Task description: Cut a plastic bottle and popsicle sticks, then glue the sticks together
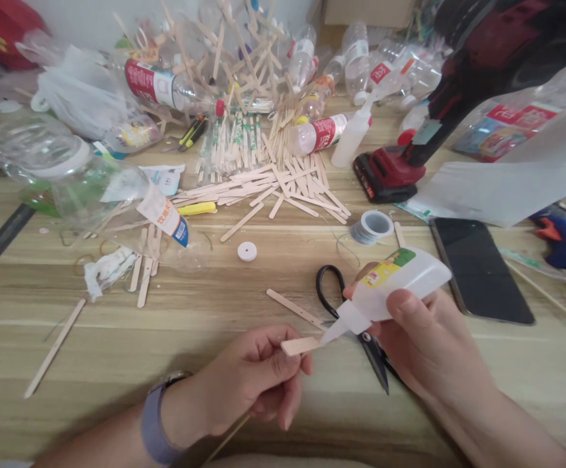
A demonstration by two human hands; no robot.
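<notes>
My left hand [263, 377] pinches a short, flat wooden piece [299, 346] between thumb and fingers, and a thin stick [229, 439] runs out below the palm. My right hand [419, 338] is wrapped round a white glue bottle [390, 283] with a yellow and green label. The bottle is tilted, its nozzle pointing down-left at the right end of the wooden piece; whether they touch is hard to tell. Black-handled scissors [374, 364] lie partly under the bottle and right hand. Beside them rests a wooden stick [292, 307].
Behind are a pile of wooden sticks [283, 185], a white cap [247, 251], a wire spool [373, 227] and a red-black power tool [392, 172]. A phone [482, 270] and glue gun [563, 237] lie right. Plastic bottles [151, 84] line the back; a large clear jar [68, 175] is left.
</notes>
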